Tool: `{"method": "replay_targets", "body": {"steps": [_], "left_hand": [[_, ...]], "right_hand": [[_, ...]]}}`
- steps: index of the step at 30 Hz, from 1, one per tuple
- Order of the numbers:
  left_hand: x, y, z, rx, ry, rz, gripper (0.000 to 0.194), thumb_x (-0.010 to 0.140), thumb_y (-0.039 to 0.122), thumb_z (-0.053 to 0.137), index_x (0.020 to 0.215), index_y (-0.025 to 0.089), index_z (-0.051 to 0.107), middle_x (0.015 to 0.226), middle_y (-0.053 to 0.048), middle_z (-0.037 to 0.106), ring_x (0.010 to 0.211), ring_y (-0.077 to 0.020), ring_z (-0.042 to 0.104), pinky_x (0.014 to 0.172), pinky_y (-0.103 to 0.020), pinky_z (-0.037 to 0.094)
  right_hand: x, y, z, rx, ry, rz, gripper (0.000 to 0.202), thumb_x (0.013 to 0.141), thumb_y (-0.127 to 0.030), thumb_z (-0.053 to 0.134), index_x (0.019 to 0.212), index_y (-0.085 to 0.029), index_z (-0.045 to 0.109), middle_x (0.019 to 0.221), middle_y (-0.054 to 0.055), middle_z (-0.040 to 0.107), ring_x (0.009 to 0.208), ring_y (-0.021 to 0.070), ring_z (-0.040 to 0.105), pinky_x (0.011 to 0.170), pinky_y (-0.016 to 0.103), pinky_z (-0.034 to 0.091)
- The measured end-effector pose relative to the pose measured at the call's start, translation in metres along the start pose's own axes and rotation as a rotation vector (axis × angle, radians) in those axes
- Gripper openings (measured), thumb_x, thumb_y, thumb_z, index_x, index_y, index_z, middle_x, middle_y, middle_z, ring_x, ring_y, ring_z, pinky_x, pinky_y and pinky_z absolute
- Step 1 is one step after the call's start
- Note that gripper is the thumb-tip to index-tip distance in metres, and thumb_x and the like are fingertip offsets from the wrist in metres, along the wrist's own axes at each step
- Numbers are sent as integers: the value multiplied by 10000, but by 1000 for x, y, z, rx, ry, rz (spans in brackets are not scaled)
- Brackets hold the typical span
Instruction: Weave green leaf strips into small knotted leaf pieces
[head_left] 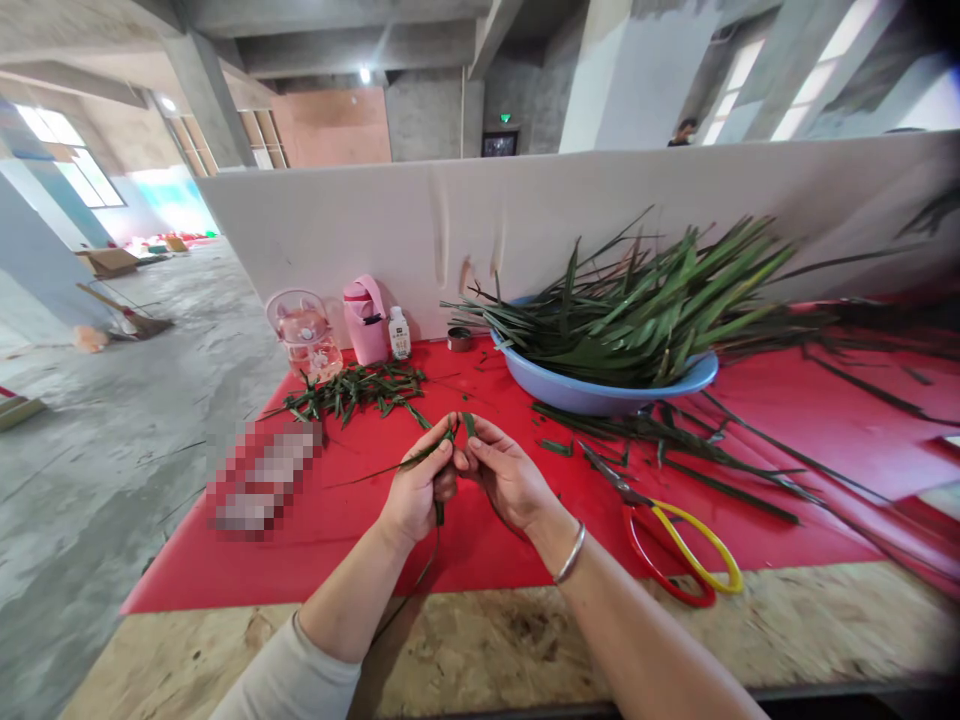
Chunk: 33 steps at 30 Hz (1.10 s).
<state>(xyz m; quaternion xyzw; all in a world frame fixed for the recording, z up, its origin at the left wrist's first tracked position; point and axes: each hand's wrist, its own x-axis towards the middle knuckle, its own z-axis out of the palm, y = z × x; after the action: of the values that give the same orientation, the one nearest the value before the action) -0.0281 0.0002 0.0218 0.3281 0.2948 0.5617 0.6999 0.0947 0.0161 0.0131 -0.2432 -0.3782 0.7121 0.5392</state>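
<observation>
Above the red table cover, my left hand and my right hand meet at the fingertips. Between my left thumb and fingers is a folded green leaf strip, with a thin tail trailing left. My right hand pinches another short piece of leaf strip; whether the two pieces join is hidden by the fingers. Beyond and to the right, long green leaves fill a blue basin. Scissors with one red and one yellow handle lie right of my right hand.
Short folded leaf pieces lie heaped at the back left. Behind them stand a clear pink jug, a pink bottle, a small white bottle and a small round tin. Loose leaves spread rightward. A white panel borders the back.
</observation>
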Motion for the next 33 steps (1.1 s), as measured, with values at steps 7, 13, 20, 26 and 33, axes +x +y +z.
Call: {"method": "replay_targets", "body": {"steps": [7,13,20,26,33], "left_hand": [[7,-13,-4,132,111,151,550,685,343,678,1194,180,547,564,26,547,398,-34,348,385,-176,222],[9,-23,-6,118,206,140,528,667,343,688,1164,206,578,531,49,517,390,-34,313,389,-184,205],[11,-21,-7,70,301,86,514,626,280,712,1125,219,601,542,56,536,421,-38,391,413,-172,264],[10,-15,-3,-23,302,26,555,551,241,757,1076,168,591,449,97,420,380,-20,322,386,-156,201],[9,-23,-6,51,227,35,349,585,271,747,860,181,552,509,76,493,376,-21,362,376,-151,193]], "right_hand": [[1,9,-2,-484,-10,-205,377,831,-352,501,1173,-199,545,655,-25,486,543,89,436,520,220,392],[0,13,-8,-884,50,-312,385,881,-299,418,1241,-198,507,830,50,639,689,151,586,630,290,507],[0,17,-6,-1006,11,-404,406,890,-275,409,1288,-205,455,1228,88,556,1133,207,517,938,378,439],[-2,17,-3,-919,97,-353,357,879,-296,437,1215,-180,464,645,8,600,567,150,569,534,265,473],[2,14,1,-464,193,-218,210,783,-352,583,851,-188,471,533,-47,537,488,104,495,498,222,389]]}}
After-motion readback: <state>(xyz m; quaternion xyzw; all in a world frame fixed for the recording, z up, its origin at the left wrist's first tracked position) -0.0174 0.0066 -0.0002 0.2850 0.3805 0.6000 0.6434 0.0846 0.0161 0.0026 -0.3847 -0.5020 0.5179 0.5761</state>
